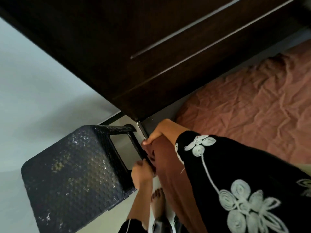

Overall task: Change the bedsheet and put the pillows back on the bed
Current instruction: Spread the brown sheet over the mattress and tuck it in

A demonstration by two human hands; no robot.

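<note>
**Fig. 1. Tucking the bedsheet at a corner of the bed; risks at this stage.**

The pink-brown bedsheet [244,101] lies spread but heavily creased over the bed [165,115]. One flap hangs down the near side, between the two hands. The right hand [155,134], reaching out of a black embroidered sleeve [235,165], curls its fingers over the sheet at the corner. The left hand [140,171], lower down, appears to pinch the hanging edge against the dark rim of the bed, though blur hides the exact finger contact. No pillows are in view.

Likely failure modes, as judged from this layout:

- **Corner slipping free.** The creases suggest slack cloth. A pull from only one hand could drag the sheet off the far side instead of tightening it.
- **Uneven overhang.** If the flap is tucked before the top is smoothed, the wrinkles may be locked in.
- **Pinched fingers.** Both hands work in the narrow gap at the bed's edge.
- **Obstruction.** The woven stool [70,174] stands just beside the corner, and the wardrobe [134,47] is near. Both limit elbow room.
- **Tripping.** A bare foot [158,197] stands directly below the hanging cloth and could catch it.
</note>
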